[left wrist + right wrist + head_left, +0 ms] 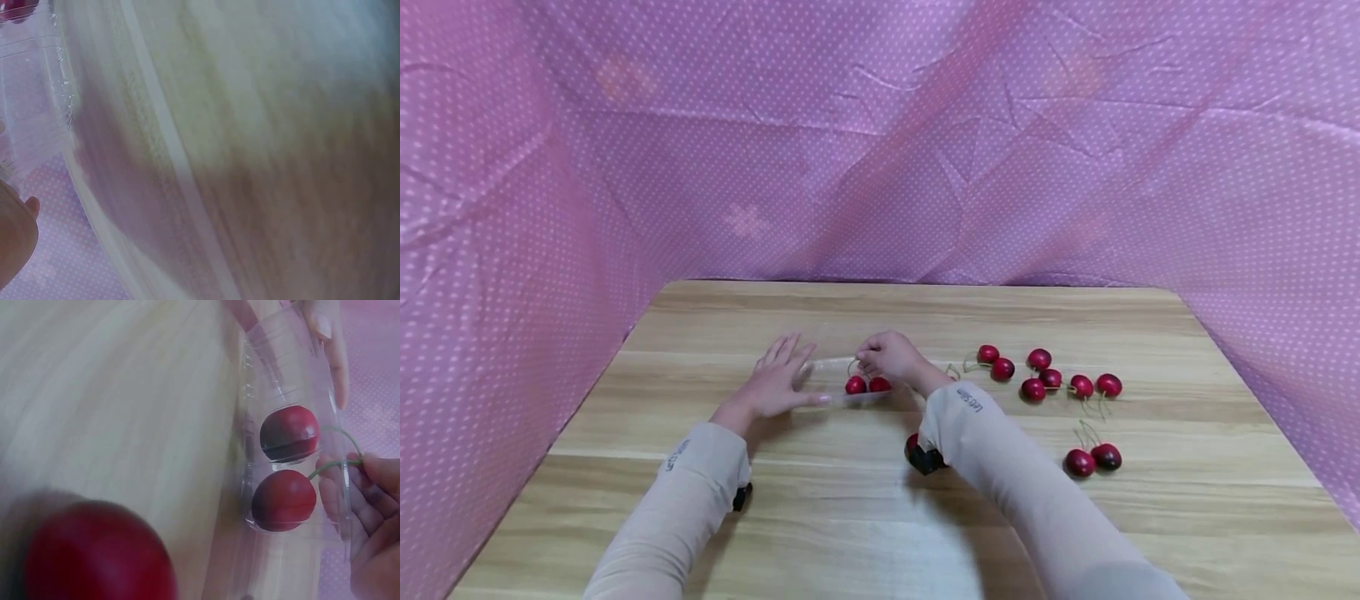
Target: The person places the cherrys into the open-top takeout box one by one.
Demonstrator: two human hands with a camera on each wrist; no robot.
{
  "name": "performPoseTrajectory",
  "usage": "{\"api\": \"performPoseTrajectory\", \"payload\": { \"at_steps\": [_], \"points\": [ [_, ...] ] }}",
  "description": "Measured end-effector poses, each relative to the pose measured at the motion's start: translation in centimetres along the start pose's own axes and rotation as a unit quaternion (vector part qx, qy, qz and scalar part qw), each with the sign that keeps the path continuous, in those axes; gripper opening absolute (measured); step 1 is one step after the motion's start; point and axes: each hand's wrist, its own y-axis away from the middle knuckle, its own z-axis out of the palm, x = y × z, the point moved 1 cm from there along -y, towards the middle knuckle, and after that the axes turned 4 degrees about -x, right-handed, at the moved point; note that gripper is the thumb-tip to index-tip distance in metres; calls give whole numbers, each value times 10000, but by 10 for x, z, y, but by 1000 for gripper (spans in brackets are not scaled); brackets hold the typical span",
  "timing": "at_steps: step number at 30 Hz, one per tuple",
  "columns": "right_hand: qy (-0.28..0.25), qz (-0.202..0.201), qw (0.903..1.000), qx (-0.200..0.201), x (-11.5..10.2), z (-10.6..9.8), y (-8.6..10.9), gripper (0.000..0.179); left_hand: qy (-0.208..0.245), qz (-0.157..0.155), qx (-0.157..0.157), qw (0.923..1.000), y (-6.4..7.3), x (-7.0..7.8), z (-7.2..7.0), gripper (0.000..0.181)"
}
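A clear plastic box (pixel 861 398) lies on the table between both hands. My left hand (pixel 773 387) rests at its left end, fingers straight and spread, thumb along the near side. Two red cherries, one nearer the left (pixel 289 432) and one nearer the right (pixel 284 500), sit in the box in the right wrist view. Their green stems (pixel 331 464) meet at the fingertips of my right hand (pixel 891 357), which pinches them over the box's edge. The left wrist view catches only part of the box (pixel 34 94) and a bit of a hand.
Several cherries (pixel 1002 369) with stems lie to the right of the box. A pair (pixel 1079 463) is nearer the front right. Another cherry (pixel 912 446) is partly hidden beside the right wrist's black camera (pixel 927 458). Pink dotted cloth (pixel 880 167) surrounds the wooden table (pixel 820 517).
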Motion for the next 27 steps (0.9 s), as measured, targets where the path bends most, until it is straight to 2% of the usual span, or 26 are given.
{"api": "performPoseTrajectory", "payload": {
  "at_steps": [4,6,7,11,12,14,17,18,19,20,22,25,27],
  "points": [
    [273,190,9994,45,4,0,-8,17,17,35,43,10000,0,0,-1,98],
    [597,100,9981,99,9,0,-13,16,-1,67,60,10000,0,-1,-1,97],
    [677,-118,9976,106,20,0,-21,17,-21,77,60,10000,0,-1,-1,97],
    [1048,-164,9942,184,40,4,-42,18,-15,80,87,9999,0,-1,-1,96],
    [1120,-195,9932,252,37,4,-40,19,-1,64,88,9999,1,0,-1,96],
    [1075,-39,9939,245,51,6,-53,18,23,60,99,9999,0,0,-1,96],
    [1108,-490,9922,303,87,8,-79,21,-21,64,88,9999,0,1,-1,96],
    [1160,-555,9912,324,96,9,-86,21,-34,63,80,9999,0,1,-1,96],
    [1122,-439,9923,274,109,10,-98,23,-46,56,72,9999,1,1,-2,96],
    [1107,-585,9917,307,113,10,-100,23,-64,49,64,9999,1,2,-2,96],
    [918,-427,9946,250,100,9,-91,23,-80,35,53,9999,1,2,-2,96],
    [613,73,9979,200,54,7,-58,20,-62,24,29,10000,1,2,-2,95],
    [485,155,9985,220,26,5,-36,18,-39,14,18,10000,1,3,-3,95]
  ]
}}
